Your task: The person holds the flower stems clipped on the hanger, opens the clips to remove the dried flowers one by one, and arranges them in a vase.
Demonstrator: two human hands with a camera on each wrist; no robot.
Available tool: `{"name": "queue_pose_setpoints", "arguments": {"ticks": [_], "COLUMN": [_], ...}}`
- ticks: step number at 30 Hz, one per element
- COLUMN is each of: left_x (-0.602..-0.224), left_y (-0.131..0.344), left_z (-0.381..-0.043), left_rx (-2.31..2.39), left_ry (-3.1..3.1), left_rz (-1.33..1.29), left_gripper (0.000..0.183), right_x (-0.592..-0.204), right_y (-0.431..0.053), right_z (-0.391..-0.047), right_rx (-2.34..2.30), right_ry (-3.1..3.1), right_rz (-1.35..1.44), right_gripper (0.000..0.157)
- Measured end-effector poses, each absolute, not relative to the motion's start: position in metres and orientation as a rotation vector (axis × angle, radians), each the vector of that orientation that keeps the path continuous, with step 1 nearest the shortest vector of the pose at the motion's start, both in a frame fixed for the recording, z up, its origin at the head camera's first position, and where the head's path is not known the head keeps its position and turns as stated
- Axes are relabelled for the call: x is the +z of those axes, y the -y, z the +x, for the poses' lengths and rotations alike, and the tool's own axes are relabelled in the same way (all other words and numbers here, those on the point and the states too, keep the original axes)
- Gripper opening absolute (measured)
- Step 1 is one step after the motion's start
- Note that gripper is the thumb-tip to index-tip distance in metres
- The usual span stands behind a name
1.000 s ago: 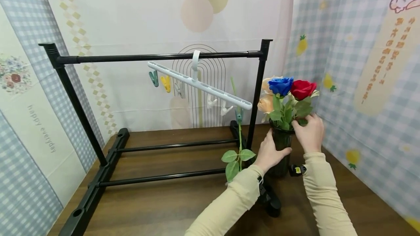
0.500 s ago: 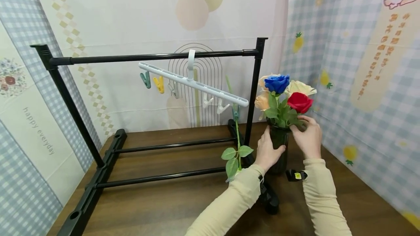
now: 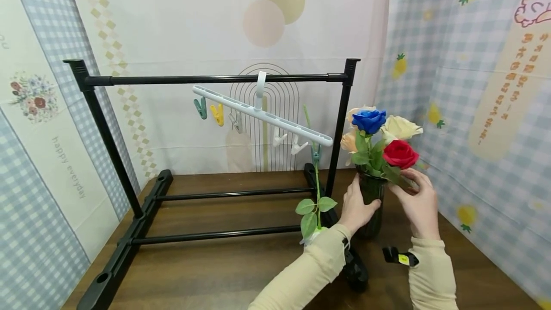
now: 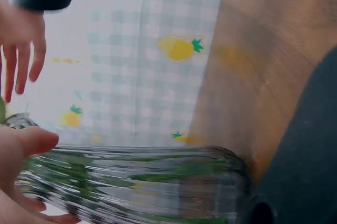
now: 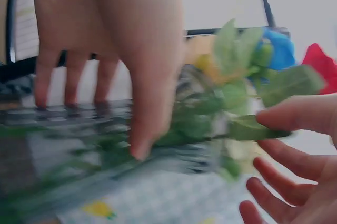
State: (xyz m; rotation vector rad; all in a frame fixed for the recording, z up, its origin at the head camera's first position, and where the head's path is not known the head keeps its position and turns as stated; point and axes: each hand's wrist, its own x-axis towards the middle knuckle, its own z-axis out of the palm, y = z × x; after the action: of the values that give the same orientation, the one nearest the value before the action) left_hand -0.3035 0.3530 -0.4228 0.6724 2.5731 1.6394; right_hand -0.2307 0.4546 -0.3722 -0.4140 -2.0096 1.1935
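Note:
My left hand [image 3: 359, 209] grips the dark glass vase [image 4: 158, 182] just below its rim, thumb on the near side and fingers behind. Stems show through the glass. The vase holds a blue rose [image 3: 369, 121], a red rose [image 3: 401, 154], a cream rose [image 3: 400, 128] and peach roses [image 3: 348, 141]. At the right of the rim is my right hand [image 3: 418, 200]. In the right wrist view its thumb and index finger pinch a green rose leaf [image 5: 247, 128], with the other fingers spread below. The red rose leans out over this hand.
A black rack [image 3: 215, 79] stands left of the vase. From its bar hangs a light blue hanger [image 3: 262, 115] with several clips. One clip [image 3: 316, 153] holds a green stem [image 3: 318, 181] head down, its bloom partly behind my left sleeve.
The red rose has tilted down and outward, and the cream rose now shows behind it. My right hand has shifted slightly right and down. The left hand keeps its grip on the vase.

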Motion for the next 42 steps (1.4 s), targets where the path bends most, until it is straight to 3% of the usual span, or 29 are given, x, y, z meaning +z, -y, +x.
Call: {"name": "queue_pose_setpoints", "arguments": {"ticks": [8, 13, 16, 20, 23, 28, 32, 36, 42], "left_x": [-0.384, -0.349, -0.339, -0.338, -0.343, -0.359, -0.378, -0.393, -0.402], "left_y": [-0.331, -0.294, -0.269, -0.24, -0.222, -0.212, -0.222, -0.235, -0.247], "left_z": [-0.289, -0.276, -0.271, -0.282, -0.298, -0.319, -0.324, -0.324, -0.323], "left_rx": [1.19, 1.136, 1.374, 1.723, 1.813, 1.73, 1.665, 1.711, 1.831], "left_ry": [-2.649, -2.691, -2.791, -2.967, -2.956, -2.771, -2.736, -2.781, -2.857], "left_rz": [0.831, 1.077, 1.101, 0.883, 0.697, 0.605, 0.58, 0.544, 0.548], "left_gripper": [0.079, 0.043, 0.025, 0.019, 0.028, 0.058, 0.063, 0.05, 0.019], "right_x": [-0.362, -0.353, -0.351, -0.348, -0.344, -0.34, -0.342, -0.347, -0.356], "right_y": [-0.446, -0.427, -0.416, -0.398, -0.384, -0.369, -0.363, -0.352, -0.342], "right_z": [-0.181, -0.177, -0.193, -0.233, -0.263, -0.298, -0.32, -0.333, -0.342], "right_rx": [0.855, 0.858, 0.858, 0.928, 1.041, 1.178, 1.208, 1.098, 0.78], "right_ry": [1.989, 1.932, 1.886, 1.878, 1.899, 2.119, 2.261, 2.233, 2.042], "right_rz": [-0.3, -0.113, 0.006, 0.055, -0.023, -0.131, -0.117, -0.116, -0.099], "right_gripper": [0.015, 0.007, 0.006, 0.012, 0.02, 0.049, 0.063, 0.06, 0.039]}}
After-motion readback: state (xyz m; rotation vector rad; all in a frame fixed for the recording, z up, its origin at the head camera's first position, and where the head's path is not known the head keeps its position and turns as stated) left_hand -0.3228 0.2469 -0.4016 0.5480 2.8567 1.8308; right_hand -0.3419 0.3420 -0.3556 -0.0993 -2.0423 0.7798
